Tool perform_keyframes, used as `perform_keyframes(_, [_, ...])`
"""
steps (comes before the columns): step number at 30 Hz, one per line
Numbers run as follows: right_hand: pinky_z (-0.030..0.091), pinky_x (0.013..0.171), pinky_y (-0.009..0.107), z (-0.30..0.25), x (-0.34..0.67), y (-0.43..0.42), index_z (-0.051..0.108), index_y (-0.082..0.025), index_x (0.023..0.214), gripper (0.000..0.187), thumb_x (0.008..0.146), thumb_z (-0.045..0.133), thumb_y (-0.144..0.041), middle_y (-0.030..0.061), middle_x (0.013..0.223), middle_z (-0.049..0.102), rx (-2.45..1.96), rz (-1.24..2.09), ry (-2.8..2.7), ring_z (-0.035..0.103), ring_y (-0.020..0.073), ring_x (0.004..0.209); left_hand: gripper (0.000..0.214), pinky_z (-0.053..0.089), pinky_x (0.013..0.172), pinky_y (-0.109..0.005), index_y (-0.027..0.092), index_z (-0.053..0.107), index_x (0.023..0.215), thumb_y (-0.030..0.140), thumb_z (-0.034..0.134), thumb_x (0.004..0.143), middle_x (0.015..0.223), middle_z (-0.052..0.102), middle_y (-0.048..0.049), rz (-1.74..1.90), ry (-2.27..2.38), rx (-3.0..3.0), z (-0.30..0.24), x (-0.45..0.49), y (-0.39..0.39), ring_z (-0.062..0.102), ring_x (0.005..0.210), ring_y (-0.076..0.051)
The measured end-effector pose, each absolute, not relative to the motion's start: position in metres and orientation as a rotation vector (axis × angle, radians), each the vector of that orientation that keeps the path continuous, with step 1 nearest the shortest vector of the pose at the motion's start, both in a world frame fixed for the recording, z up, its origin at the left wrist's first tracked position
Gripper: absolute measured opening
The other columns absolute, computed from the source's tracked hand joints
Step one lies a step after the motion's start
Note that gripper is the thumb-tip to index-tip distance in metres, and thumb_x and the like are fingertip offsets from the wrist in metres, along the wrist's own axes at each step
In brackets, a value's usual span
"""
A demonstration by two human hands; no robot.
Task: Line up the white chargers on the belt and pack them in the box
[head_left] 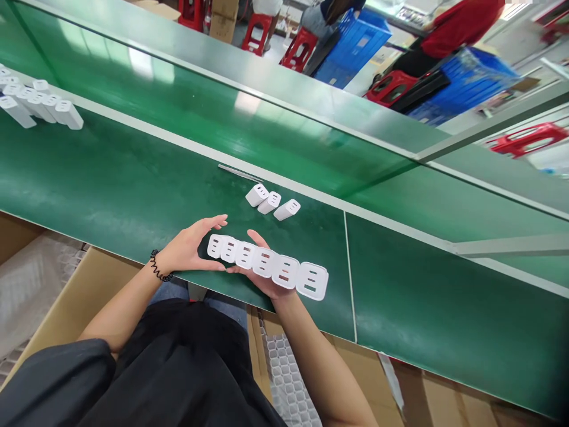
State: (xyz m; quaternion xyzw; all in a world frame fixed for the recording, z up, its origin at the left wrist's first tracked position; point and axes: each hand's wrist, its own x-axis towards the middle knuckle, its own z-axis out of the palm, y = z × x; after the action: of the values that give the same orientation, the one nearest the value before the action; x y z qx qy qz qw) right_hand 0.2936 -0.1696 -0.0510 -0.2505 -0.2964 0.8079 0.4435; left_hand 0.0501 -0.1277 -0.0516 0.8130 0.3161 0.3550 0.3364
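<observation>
Right hand [264, 285] cradles six aligned white adapters [264, 271]; left hand [190, 249], half-open, curves round one end. Three loose adapters [269, 203] stand ungathered beyond both hands.

Factory floor or assembly workshop, by the look of it. A long, smooth green workbench [413, 308] ran from nine o'clock to four, with matching white slotted plastic blocks [38, 102] bunched up at ten. Red plastic stools [260, 21], big blue plastic crates [355, 47] and other people sat between twelve and two. Tan cardboard [106, 276] showed around eight.
</observation>
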Motion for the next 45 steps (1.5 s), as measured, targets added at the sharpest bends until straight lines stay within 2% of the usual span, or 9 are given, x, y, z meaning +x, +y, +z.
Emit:
perform_keyframes(4, [0.048,0.099,0.061,-0.049,0.291,-0.168,0.056,-0.034,0.131,0.079,0.063,0.076,-0.066,0.0043,0.113,0.070,-0.632,2.010,-0.736,0.065,0.0301,0.108,0.091,0.052,0.100,-0.044,0.025,0.029,0.149,0.056,0.074,0.077,0.137,0.056,-0.0149,0.951,0.807,2.196,-0.046,0.053,-0.129,0.059,0.120,-0.028])
perform_keyframes(10, [0.043,0.105,0.058,-0.059,0.290,-0.169,0.057,-0.033,0.126,0.076,0.061,0.074,-0.069,0.0074,0.125,0.065,-0.726,1.997,-0.756,0.051,0.0339,0.130,0.071,0.045,0.109,-0.044,0.022,0.041,0.142,0.059,0.063,0.086,0.134,0.059,-0.0118,1.027,0.611,2.461,-0.030,0.082,-0.130,0.053,0.125,-0.026])
perform_keyframes(16, [0.035,0.107,0.065,-0.070,0.296,-0.174,0.063,-0.036,0.115,0.076,0.051,0.077,-0.075,0.0050,0.134,0.061,-0.661,1.978,-0.802,0.045,0.0365,0.134,0.061,0.052,0.091,-0.036,0.021,0.056,0.131,0.066,0.044,0.093,0.117,0.069,-0.0068,0.954,0.814,2.599,-0.038,0.100,-0.124,0.058,0.109,-0.024])
perform_keyframes(21, [0.040,0.103,0.065,-0.060,0.308,-0.175,0.063,-0.034,0.117,0.077,0.052,0.080,-0.072,0.0071,0.138,0.059,-0.677,2.037,-0.813,0.050,0.0354,0.129,0.059,0.051,0.081,-0.029,0.020,0.059,0.128,0.065,0.042,0.095,0.113,0.071,-0.0049,0.847,0.794,2.650,-0.037,0.100,-0.120,0.063,0.092,-0.017])
perform_keyframes(27, [0.054,0.095,0.052,-0.055,0.340,-0.180,0.064,-0.031,0.123,0.054,0.074,0.078,-0.048,0.0072,0.136,0.061,-0.946,1.833,-0.865,0.060,0.0286,0.117,0.061,0.045,0.066,-0.026,0.024,0.056,0.132,0.069,0.038,0.094,0.102,0.071,-0.0042,0.616,0.790,2.754,-0.030,0.108,-0.113,0.063,0.086,-0.016])
perform_keyframes(31, [0.061,0.072,0.041,-0.065,0.357,-0.182,0.069,-0.030,0.110,0.048,0.066,0.085,-0.040,0.0056,0.115,0.070,-1.069,1.645,-0.853,0.068,0.0240,0.092,0.061,0.042,0.062,-0.025,0.024,0.055,0.132,0.069,0.042,0.093,0.100,0.071,-0.0033,0.457,0.817,2.770,-0.023,0.115,-0.107,0.063,0.088,-0.017])
perform_keyframes(36, [0.058,0.055,0.031,-0.064,0.367,-0.179,0.073,-0.024,0.099,0.041,0.065,0.087,-0.041,0.0076,0.101,0.074,-1.121,1.650,-0.814,0.067,0.0204,0.076,0.054,0.034,0.056,-0.027,0.026,0.056,0.130,0.065,0.049,0.093,0.095,0.069,-0.0021,0.175,0.849,2.854,-0.009,0.124,-0.104,0.062,0.086,-0.019])
perform_keyframes(41, [0.060,0.058,0.031,-0.056,0.372,-0.178,0.074,-0.021,0.100,0.043,0.064,0.088,-0.041,0.0072,0.096,0.074,-1.147,1.677,-0.800,0.068,0.0197,0.076,0.050,0.033,0.058,-0.029,0.025,0.056,0.127,0.062,0.049,0.094,0.096,0.067,-0.0040,0.043,0.796,2.948,-0.007,0.131,-0.107,0.060,0.086,-0.020])
perform_keyframes(45, [0.059,0.062,0.032,-0.058,0.372,-0.179,0.073,-0.021,0.101,0.043,0.065,0.087,-0.042,0.0074,0.101,0.074,-1.144,1.664,-0.800,0.068,0.0189,0.077,0.063,0.039,0.073,-0.033,0.021,0.054,0.131,0.068,0.052,0.089,0.105,0.067,-0.0074,0.098,0.784,2.955,-0.006,0.129,-0.110,0.060,0.095,-0.023])
